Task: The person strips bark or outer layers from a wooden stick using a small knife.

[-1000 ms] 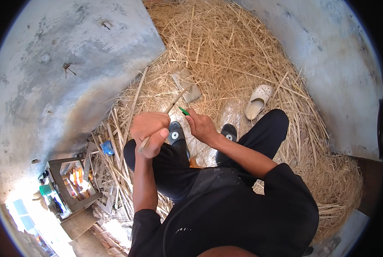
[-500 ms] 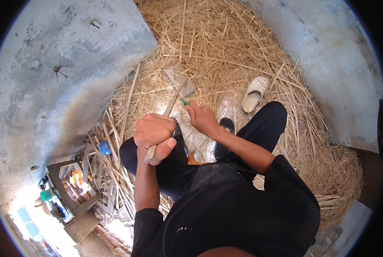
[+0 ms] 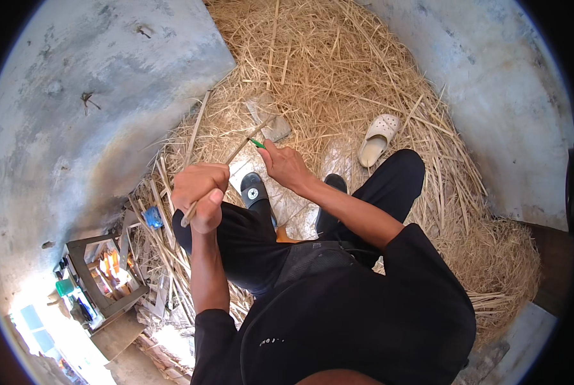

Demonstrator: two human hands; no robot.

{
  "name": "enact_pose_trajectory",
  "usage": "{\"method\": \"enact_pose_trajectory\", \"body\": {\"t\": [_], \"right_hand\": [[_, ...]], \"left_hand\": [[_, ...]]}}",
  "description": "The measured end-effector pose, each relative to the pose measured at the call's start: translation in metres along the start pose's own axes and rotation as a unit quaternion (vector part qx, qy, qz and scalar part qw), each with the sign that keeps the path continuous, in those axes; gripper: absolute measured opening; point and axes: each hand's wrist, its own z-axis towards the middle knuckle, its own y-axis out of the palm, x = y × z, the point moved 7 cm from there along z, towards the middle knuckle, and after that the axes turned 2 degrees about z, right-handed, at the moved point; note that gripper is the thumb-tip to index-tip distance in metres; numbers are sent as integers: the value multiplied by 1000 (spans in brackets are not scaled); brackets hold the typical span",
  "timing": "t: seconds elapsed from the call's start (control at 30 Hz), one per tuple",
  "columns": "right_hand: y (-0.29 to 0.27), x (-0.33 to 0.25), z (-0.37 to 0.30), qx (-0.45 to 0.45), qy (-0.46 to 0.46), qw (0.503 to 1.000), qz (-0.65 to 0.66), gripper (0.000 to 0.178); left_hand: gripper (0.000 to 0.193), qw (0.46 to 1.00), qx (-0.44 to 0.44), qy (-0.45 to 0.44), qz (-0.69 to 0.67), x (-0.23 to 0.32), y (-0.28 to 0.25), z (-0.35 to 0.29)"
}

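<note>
My left hand (image 3: 200, 192) is closed around the lower part of a bamboo strip (image 3: 237, 151), which slants up and to the right in front of my knees. The strip's near end sticks out below my fist. In my right hand (image 3: 284, 165), the fingers are closed on a small green-handled tool (image 3: 257, 143). Its tip meets the strip's upper part, or lies just in front of it; I cannot tell which. The tool's working end is too small to make out. Beyond the strip's far end lies a flat grey block (image 3: 277, 130) on the floor.
Pale shavings (image 3: 338, 64) cover much of the floor. A beige clog (image 3: 378, 141) lies to the right, and long strips (image 3: 165, 237) are heaped at left. Grey walls (image 3: 120, 96) close in both sides. A wooden frame (image 3: 82, 269) and a blue crumpled bag (image 3: 152, 217) are lower left.
My left hand has drawn the bamboo strip left and slightly up, baring my left foot. My right hand has shifted left with the green-handled tool, now at the strip.
</note>
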Motion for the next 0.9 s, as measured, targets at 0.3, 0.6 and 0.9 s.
{"method": "enact_pose_trajectory", "body": {"t": [0.3, 0.6, 0.9], "right_hand": [[11, 121, -49, 16, 140, 990, 4, 34], [24, 94, -22, 40, 131, 988, 72, 40], [-4, 23, -18, -26, 100, 984, 148, 39]], "left_hand": [[38, 999, -49, 24, 6, 1, 22, 4], [48, 996, -80, 23, -14, 2, 47, 7], [46, 999, -44, 14, -25, -1, 27, 4]]}}
